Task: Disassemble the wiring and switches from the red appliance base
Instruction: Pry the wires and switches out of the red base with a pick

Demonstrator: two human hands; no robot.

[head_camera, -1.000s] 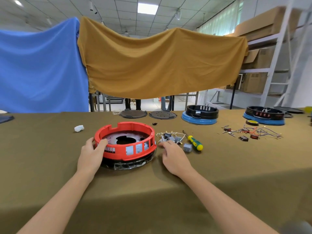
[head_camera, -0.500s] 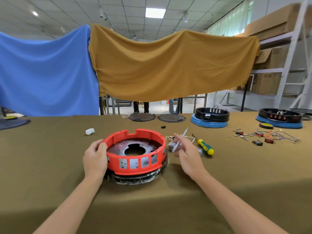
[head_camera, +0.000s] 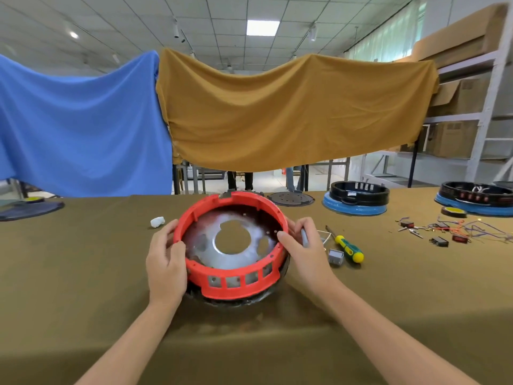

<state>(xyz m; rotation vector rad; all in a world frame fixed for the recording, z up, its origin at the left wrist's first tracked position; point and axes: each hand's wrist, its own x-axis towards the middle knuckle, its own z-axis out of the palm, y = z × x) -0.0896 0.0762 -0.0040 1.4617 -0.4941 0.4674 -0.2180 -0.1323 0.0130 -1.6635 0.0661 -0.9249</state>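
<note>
- On the olive-brown cloth table [head_camera: 83, 273], the round red plastic appliance base [head_camera: 231, 276] is tilted toward the camera.
- The left hand [head_camera: 165, 262] grips its left rim, fingers curled.
- The right hand [head_camera: 304, 252] holds the right rim and pinches a small grey tool [head_camera: 304, 237].
- A green-and-yellow screwdriver [head_camera: 348, 248] lies just beside.

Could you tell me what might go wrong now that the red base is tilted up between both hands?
The red base rests on its near edge, so it could slip from the left hand and right hand. The right hand also holds a grey tool, which weakens its grip. Rolling right, it could strike the screwdriver.
</note>
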